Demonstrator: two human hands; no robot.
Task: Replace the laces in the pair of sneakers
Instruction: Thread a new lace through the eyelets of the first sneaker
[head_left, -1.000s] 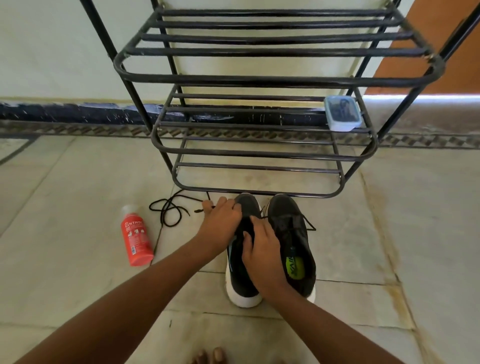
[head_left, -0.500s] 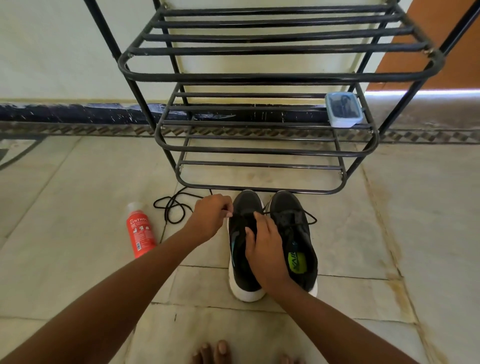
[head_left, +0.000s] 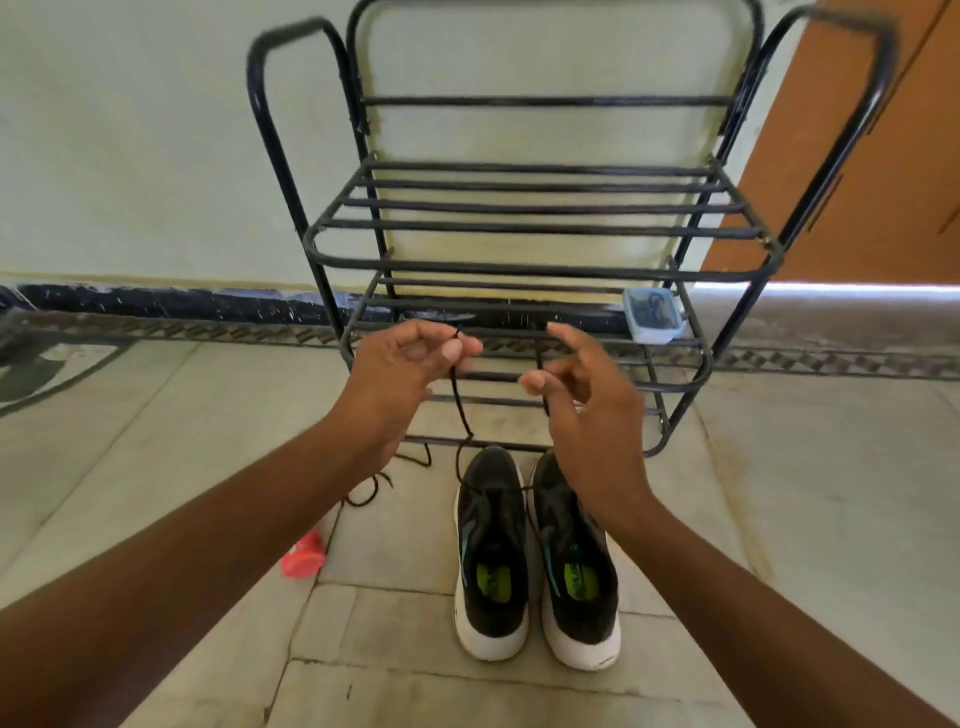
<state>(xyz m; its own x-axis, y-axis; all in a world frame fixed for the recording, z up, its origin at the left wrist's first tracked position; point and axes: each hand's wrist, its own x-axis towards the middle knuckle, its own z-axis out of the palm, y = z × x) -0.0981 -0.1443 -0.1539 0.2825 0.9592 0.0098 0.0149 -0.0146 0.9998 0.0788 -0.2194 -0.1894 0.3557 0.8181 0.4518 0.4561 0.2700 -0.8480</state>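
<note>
The head camera looks down at two bare forearms reaching out over a tiled floor (head_left: 156, 441). Both hands are raised in front of a black metal shoe rack (head_left: 540, 228) that stands against a pale wall.

The left hand (head_left: 410, 364) is turned palm-up with its fingers curled, and its grip is closed on the end of a black lace (head_left: 460, 410), pinched between thumb and fingertips. From that pinch the lace hangs down to the front of the left sneaker (head_left: 491, 551) and crosses its eyelet area.

The right hand (head_left: 587, 395) is held beside the left one, apart from it, with the thumb and fingers loosely bent. A dark strand runs up near its thumb, but motion blur hides whether the fingers actually pinch it, so the state of this grip cannot be told.

The two sneakers stand side by side on the floor below the hands, toes toward the rack, touching or nearly touching along their inner sides. Both are black with white soles and green insole patches. The right sneaker (head_left: 576, 577) is partly covered at its toe by the right wrist.

To the left of the sneakers, a loose black lace (head_left: 374, 488) lies curled on the floor, partly hidden behind the left forearm. A red bottle (head_left: 304, 558) lies near it, mostly hidden by the same arm. A small clear box (head_left: 653, 316) with a pale blue rim sits on the right end of the rack's lower shelf.
</note>
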